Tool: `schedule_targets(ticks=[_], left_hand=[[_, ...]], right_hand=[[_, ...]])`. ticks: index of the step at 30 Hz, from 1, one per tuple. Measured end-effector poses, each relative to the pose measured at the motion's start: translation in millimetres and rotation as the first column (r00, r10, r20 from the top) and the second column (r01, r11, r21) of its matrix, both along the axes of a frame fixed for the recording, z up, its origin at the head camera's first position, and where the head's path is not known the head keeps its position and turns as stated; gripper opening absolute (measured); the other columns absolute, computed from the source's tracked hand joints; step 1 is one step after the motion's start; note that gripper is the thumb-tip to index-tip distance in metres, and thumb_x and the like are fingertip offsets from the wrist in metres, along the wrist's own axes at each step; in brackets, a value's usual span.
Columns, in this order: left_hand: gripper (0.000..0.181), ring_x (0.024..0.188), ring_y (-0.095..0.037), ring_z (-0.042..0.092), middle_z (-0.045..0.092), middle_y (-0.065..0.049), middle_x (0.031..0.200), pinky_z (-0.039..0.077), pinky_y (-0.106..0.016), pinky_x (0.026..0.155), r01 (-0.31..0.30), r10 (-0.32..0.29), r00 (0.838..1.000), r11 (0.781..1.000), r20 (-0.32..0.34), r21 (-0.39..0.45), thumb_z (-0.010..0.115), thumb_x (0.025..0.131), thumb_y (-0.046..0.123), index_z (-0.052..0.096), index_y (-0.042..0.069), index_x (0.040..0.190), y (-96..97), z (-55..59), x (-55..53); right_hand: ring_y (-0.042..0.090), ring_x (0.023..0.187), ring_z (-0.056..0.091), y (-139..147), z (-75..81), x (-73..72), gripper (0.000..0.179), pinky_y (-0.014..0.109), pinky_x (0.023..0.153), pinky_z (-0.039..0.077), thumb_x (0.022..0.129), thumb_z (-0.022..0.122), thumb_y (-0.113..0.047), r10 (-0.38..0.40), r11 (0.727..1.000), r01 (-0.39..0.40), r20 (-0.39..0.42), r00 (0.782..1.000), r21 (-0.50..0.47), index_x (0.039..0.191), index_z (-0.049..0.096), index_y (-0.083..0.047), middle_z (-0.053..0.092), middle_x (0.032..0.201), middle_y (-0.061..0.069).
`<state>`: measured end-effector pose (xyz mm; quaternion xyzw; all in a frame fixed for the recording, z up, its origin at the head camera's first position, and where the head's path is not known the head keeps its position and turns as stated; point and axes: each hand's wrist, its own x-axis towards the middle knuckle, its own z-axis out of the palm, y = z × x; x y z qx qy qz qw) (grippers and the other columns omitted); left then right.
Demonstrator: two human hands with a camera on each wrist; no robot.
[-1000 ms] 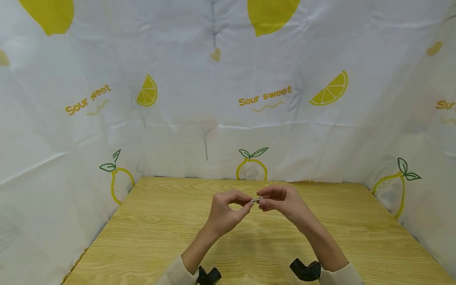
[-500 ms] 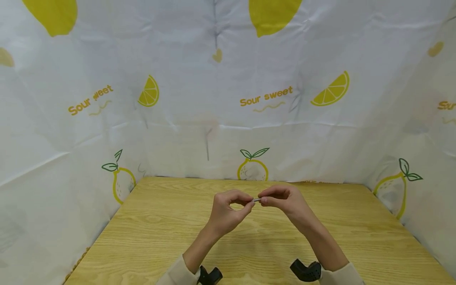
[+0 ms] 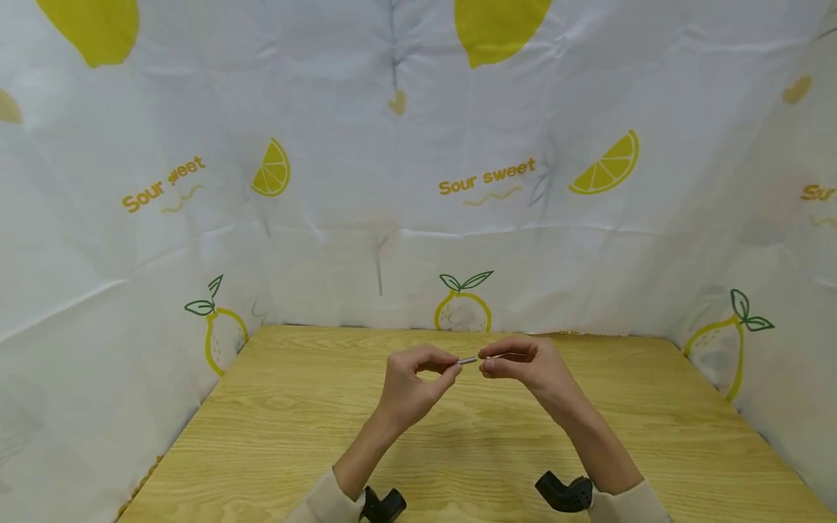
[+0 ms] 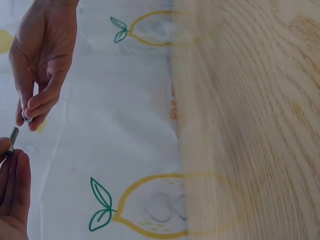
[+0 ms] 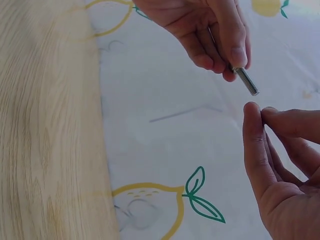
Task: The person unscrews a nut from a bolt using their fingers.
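Note:
In the head view my left hand [image 3: 410, 388] pinches a silver threaded bolt [image 3: 467, 360] between thumb and index finger. The bolt's bare threaded end points toward my right hand [image 3: 532, 374], and the right wrist view shows its thread [image 5: 246, 81] clearly. Between the thumb and fingertips of the right hand is a small metal nut [image 4: 27, 118], mostly covered by the fingers. A narrow gap separates the bolt's end from the right fingertips. Both hands are raised over the far half of the table.
A wood-grain table [image 3: 314, 450] spreads below the hands. White lemon-print sheeting [image 3: 366, 181] rises along its back and both sides. Black wrist-worn devices [image 3: 564, 494] sit at the beige cuffs.
Earlier the right fingertips were at the bolt's end, closing over it half a second ago. Now the right hand has drawn off with the nut, exposing the bolt's end.

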<state>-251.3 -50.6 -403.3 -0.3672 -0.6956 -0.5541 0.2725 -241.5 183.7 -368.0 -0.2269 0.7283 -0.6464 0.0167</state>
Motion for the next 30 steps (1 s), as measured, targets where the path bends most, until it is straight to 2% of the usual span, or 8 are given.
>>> schedule_targets(ticks=[6,11,15,19,21,24,28,30], left_hand=[[0.005,0.076,-0.016,0.077,0.079,-0.012,0.089,0.066,-0.029,0.07,-0.019,0.017,0.998,0.999,0.056,0.046,0.079,0.09,0.004,0.08,0.005,0.095,-4.5,-2.5,-5.4],[0.007,0.077,-0.013,0.076,0.08,-0.011,0.091,0.066,-0.03,0.072,-0.05,0.038,0.984,0.997,0.174,0.062,0.08,0.09,0.008,0.081,0.006,0.097,-14.4,-10.0,-13.6],[0.009,0.076,-0.013,0.075,0.079,-0.014,0.092,0.064,-0.025,0.071,-0.037,0.032,0.958,0.999,0.286,0.013,0.08,0.09,0.011,0.081,0.006,0.098,-23.9,-16.5,-25.2],[0.007,0.074,-0.012,0.073,0.079,-0.012,0.092,0.062,-0.023,0.066,-0.022,0.072,0.914,0.991,0.399,-0.128,0.08,0.09,0.012,0.082,0.009,0.096,-29.7,-22.0,-40.8],[0.005,0.074,-0.009,0.071,0.079,-0.008,0.091,0.061,-0.023,0.064,-0.016,0.114,0.893,0.975,0.436,-0.222,0.08,0.091,0.013,0.082,0.011,0.094,-30.0,-25.9,-49.0],[0.004,0.072,-0.007,0.069,0.079,-0.004,0.09,0.06,-0.023,0.063,0.008,0.157,0.885,0.936,0.438,-0.351,0.08,0.091,0.015,0.083,0.013,0.092,-27.1,-33.6,-61.1],[0.005,0.069,-0.003,0.068,0.079,-0.001,0.085,0.058,-0.02,0.062,0.04,0.162,0.916,0.874,0.367,-0.484,0.08,0.09,0.015,0.084,0.012,0.088,-19.7,-44.2,-74.0],[0.005,0.067,-0.001,0.067,0.079,0.0,0.082,0.057,-0.018,0.062,0.05,0.154,0.931,0.846,0.332,-0.532,0.08,0.089,0.014,0.084,0.011,0.087,-16.9,-49.9,-79.3]], right_hand=[[0.016,0.096,0.077,1,-0.7,-1.3,0.034,0.031,0.09,0.064,0.098,0.07,-0.009,-0.025,0.999,0.025,-0.015,1.0,0.038,0.123,0.065,0.014,0.075,0.107,-0.001],[0.015,0.095,0.076,2,-1.8,-1.6,0.032,0.032,0.09,0.064,0.095,0.075,-0.013,-0.094,0.993,0.095,-0.025,0.995,0.073,0.119,0.07,0.009,0.075,0.106,0.001],[0.014,0.093,0.076,2,-1.7,-3.4,0.033,0.031,0.089,0.064,0.093,0.077,-0.013,-0.12,0.99,0.121,-0.023,0.993,0.072,0.117,0.071,0.009,0.076,0.105,0.005],[0.016,0.093,0.077,2,-2.0,-4.7,0.032,0.031,0.089,0.064,0.093,0.077,-0.01,-0.119,0.991,0.12,-0.009,0.993,0.062,0.117,0.07,0.011,0.075,0.106,0.011],[0.015,0.093,0.077,2,-2.3,-4.9,0.03,0.031,0.089,0.064,0.093,0.076,-0.009,-0.121,0.991,0.121,0.001,0.993,0.065,0.116,0.07,0.009,0.075,0.107,0.012],[0.014,0.093,0.077,4,-1.9,-5.0,0.031,0.031,0.09,0.064,0.094,0.076,-0.01,-0.123,0.989,0.122,0.017,0.992,0.08,0.118,0.07,0.009,0.075,0.107,0.01],[0.016,0.091,0.078,6,-0.6,-5.4,0.032,0.031,0.088,0.064,0.094,0.076,-0.011,-0.126,0.987,0.122,0.03,0.992,0.102,0.119,0.07,0.009,0.075,0.102,0.0],[0.017,0.09,0.078,7,-0.6,-6.5,0.033,0.033,0.087,0.065,0.094,0.076,-0.011,-0.125,0.986,0.121,0.027,0.992,0.111,0.119,0.069,0.009,0.076,0.101,0.0]])
